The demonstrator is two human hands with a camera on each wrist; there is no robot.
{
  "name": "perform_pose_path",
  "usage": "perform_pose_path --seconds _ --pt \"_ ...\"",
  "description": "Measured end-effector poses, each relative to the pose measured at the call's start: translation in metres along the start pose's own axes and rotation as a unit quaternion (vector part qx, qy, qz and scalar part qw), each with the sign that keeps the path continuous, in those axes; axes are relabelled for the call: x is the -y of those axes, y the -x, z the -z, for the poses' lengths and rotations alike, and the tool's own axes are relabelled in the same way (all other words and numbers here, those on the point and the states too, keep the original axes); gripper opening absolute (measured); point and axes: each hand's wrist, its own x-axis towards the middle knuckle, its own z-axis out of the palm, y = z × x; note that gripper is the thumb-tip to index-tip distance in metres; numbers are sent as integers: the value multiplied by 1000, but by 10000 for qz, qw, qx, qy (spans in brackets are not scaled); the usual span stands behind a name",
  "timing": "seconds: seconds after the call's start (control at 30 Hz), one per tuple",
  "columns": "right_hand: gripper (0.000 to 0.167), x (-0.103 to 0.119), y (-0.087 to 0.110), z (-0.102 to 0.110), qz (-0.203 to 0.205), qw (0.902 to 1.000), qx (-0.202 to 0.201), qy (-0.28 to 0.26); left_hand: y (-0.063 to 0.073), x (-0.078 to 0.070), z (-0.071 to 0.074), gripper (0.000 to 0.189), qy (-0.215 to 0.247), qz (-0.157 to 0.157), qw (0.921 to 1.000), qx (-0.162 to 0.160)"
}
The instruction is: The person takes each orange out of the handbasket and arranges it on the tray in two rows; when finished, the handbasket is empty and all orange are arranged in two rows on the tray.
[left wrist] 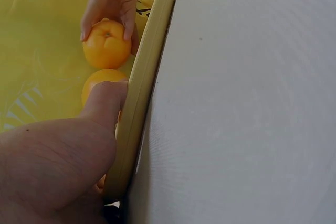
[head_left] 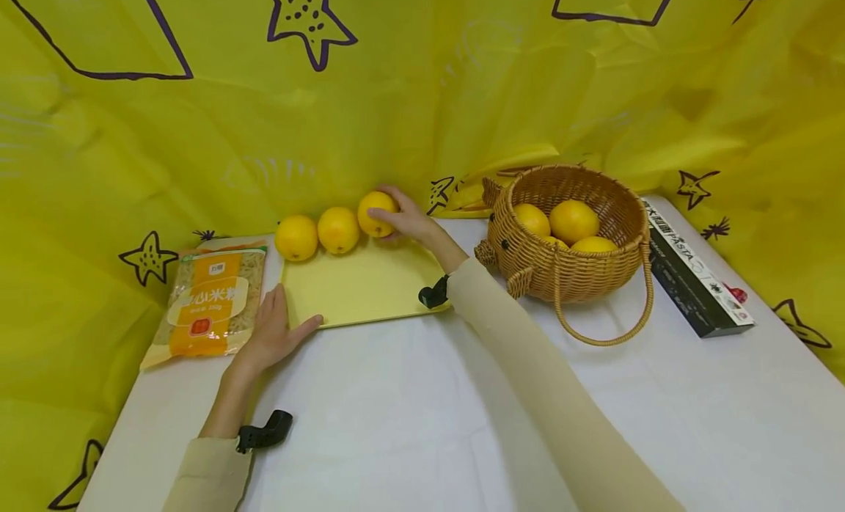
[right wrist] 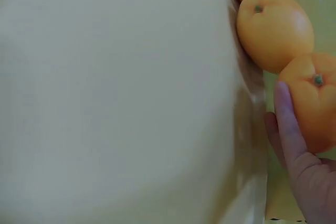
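Note:
At the back edge of a pale yellow tray (head_left: 363,288), my right hand (head_left: 414,220) grips an orange (head_left: 372,203), thumb on its near side. Two more oranges, a middle one (head_left: 339,231) and a left one (head_left: 296,238), line up beside it along that edge. In the right wrist view the held orange (right wrist: 315,111) lies right against its neighbour (right wrist: 275,32). My left hand (head_left: 271,334) rests at the tray's front left corner, fingers straight along the side and thumb stretched out at the front edge. The left wrist view shows that thumb across the tray's rim (left wrist: 140,85).
To the right stands a wicker basket (head_left: 581,277) with several oranges (head_left: 574,220) in it, its handle hanging toward me. A dark pasta box (head_left: 693,284) lies beyond it. Left of the tray lies an orange noodle packet (head_left: 211,299). Yellow cloth (head_left: 396,108) hangs behind.

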Motion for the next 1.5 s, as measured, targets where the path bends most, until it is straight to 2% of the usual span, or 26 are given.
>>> perform_pose_path --seconds 0.1,0.23,0.47,0.93,1.13,1.3,1.5 --pt "61 -1 -3 -1 -23 9999 95 135 -1 -1 1 102 -28 -92 9999 -91" --pt "64 -5 -6 -1 -52 9988 -26 496 -1 -2 1 100 -33 -138 9998 -154" --pt "69 -8 -5 -2 -117 9936 -132 1116 2 -2 2 101 7 -82 9999 -105" --pt "73 -10 -5 0 -162 9905 -63 1367 1 -2 0 105 6 14 10000 2" --pt "77 -4 -1 -1 -201 9818 155 1884 0 1 1 107 -41 27 10000 55" --pt "80 -4 -1 -2 -70 9738 156 2266 1 1 2 105 -71 -5 10000 31" --pt "83 -10 -1 -5 29 9778 -81 2094 1 0 1 105 -43 -51 10000 -25"
